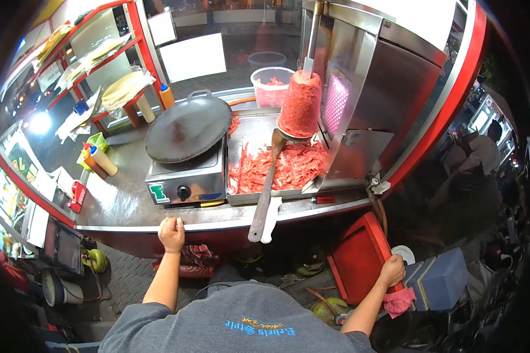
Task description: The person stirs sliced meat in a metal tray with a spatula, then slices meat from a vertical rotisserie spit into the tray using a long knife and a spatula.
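My left hand (171, 235) is closed, its curled fingers at the front edge of the metal counter (123, 206). Low on the right, my right hand (393, 270) grips the edge of a red cabinet door (359, 256) that stands swung out below the counter. A pink cloth (399, 302) hangs just under that hand. On the counter, a tray (234, 198) holds shredded reddish meat (282, 167) beneath a meat cone (301, 106) on a vertical spit. A wooden spatula (266, 188) lies across the tray, its handle jutting past the front edge beside a white-handled tool (271, 220).
Left of the tray sits a stove (185, 179) with a dark round griddle (188, 126). Sauce bottles (103, 160) and shelves with flatbreads (123, 89) are on the left. A tall metal grill (388, 76) flanks the cone. Blue boxes (439, 279) stand right of the door.
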`<state>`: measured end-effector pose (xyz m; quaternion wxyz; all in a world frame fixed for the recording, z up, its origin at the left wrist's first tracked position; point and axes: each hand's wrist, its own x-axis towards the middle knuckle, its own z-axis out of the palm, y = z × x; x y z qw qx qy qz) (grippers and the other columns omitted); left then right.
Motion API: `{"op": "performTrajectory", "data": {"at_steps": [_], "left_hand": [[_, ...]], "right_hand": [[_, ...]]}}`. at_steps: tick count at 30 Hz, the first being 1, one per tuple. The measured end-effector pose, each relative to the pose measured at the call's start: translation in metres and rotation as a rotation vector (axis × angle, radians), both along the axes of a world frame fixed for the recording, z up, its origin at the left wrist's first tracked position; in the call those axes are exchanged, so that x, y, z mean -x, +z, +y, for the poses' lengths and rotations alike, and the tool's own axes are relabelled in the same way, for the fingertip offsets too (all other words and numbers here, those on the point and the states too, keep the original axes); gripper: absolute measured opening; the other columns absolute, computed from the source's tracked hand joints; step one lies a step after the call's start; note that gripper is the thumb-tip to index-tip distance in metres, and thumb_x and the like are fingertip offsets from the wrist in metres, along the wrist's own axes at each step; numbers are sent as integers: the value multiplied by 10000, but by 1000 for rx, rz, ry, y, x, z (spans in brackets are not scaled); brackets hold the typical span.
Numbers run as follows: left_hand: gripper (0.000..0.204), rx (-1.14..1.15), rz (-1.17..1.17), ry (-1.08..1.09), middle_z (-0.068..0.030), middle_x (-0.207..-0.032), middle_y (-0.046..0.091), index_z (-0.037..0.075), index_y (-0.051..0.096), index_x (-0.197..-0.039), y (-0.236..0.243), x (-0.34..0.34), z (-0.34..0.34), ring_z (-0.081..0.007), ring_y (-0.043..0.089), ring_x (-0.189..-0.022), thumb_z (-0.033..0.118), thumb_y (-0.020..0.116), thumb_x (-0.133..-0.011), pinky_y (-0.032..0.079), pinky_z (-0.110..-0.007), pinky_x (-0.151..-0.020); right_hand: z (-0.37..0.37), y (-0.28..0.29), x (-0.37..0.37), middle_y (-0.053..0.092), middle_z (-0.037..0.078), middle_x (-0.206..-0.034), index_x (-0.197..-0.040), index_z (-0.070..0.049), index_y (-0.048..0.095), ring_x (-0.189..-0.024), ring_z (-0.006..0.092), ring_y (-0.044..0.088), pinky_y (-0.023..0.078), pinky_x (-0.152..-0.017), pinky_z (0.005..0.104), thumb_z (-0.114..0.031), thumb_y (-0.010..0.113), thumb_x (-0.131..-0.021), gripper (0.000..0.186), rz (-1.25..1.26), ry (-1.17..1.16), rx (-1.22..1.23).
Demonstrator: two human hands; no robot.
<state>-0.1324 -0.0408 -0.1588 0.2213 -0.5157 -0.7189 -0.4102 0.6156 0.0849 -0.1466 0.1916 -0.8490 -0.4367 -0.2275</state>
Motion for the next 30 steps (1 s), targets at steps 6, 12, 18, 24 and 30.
{"op": "performTrajectory", "data": {"at_steps": [6, 12, 18, 24, 30], "left_hand": [[205, -6, 6, -9, -121, -745, 577, 64, 632, -821, 3, -1, 0, -348, 588, -701, 185, 683, -979, 467, -476, -658], [207, -14, 12, -10, -121, -740, 568, 63, 622, -808, 1, -1, 1, -344, 582, -696, 170, 684, -975, 462, -473, -655], [207, -19, 9, -11, -119, -740, 567, 64, 620, -806, 3, -3, 0, -340, 580, -693, 166, 687, -974, 458, -472, -652], [201, -19, 19, 7, -116, -741, 567, 66, 623, -809, 0, -1, 2, -339, 583, -696, 165, 686, -972, 460, -472, -656], [195, -25, 26, 13, -117, -747, 572, 67, 625, -814, 0, -2, 1, -342, 589, -705, 168, 688, -969, 464, -472, -660]], "right_hand": [[-1, -1, 1, 757, 204, -825, -856, -57, 759, -766, 432, 716, 525, -728, 573, -339, 516, -1064, 426, -30, 12, -4], [0, -3, -2, 761, 199, -834, -869, -59, 766, -788, 429, 719, 527, -736, 571, -346, 511, -1069, 432, -29, 2, 1], [0, 3, 4, 767, 200, -863, -879, -58, 769, -824, 427, 724, 526, -762, 577, -366, 496, -1074, 456, 6, -18, 26], [0, -2, -1, 767, 202, -859, -874, -52, 769, -814, 431, 722, 527, -765, 574, -359, 489, -1072, 460, -5, 1, 18], [0, -1, 1, 766, 203, -853, -860, -51, 767, -806, 430, 722, 529, -755, 569, -352, 495, -1068, 456, -3, -8, 1]]}}
